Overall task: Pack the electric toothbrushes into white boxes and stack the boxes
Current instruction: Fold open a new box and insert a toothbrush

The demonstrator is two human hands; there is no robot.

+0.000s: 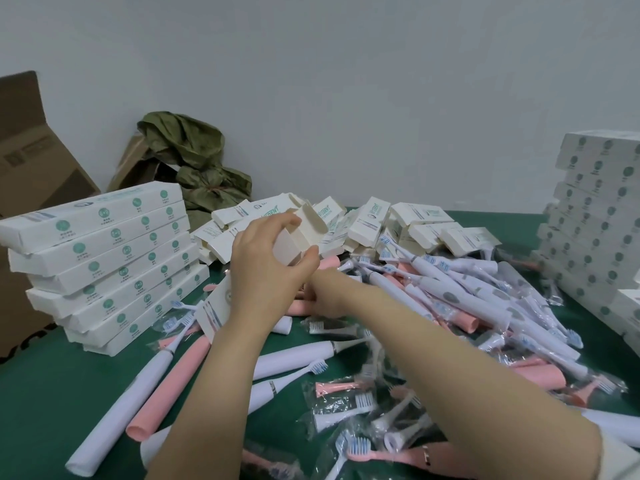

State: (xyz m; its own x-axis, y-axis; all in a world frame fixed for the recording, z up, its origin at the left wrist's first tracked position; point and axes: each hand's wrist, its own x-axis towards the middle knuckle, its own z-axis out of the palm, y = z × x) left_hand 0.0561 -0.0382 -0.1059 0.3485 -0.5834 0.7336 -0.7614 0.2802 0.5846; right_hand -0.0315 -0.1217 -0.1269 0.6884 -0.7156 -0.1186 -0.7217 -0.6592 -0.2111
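"Packing yet, or only getting ready?"

"Getting ready. My left hand holds an open box up over the middle of the table. The thumb is below it, the fingers are curled over the top, and the open end is turned up and away."

"And the brush?"

"None in the box. The toothbrushes lie heaped from the table's middle toward its right edge. My right hand reaches under the left wrist into that heap. Its fingers are hidden, so I cannot tell whether they have closed on anything."

"What next?"

"My guess is to draw one brush free, line it up with the box's open end, slide it in and tuck the flap. Then it goes on the stack by the left edge. The bagged heads look tangled, so I want a clean single pull."

"Arms?"

"Crossed. The left forearm rises steeply and the right is stretched low beneath it."
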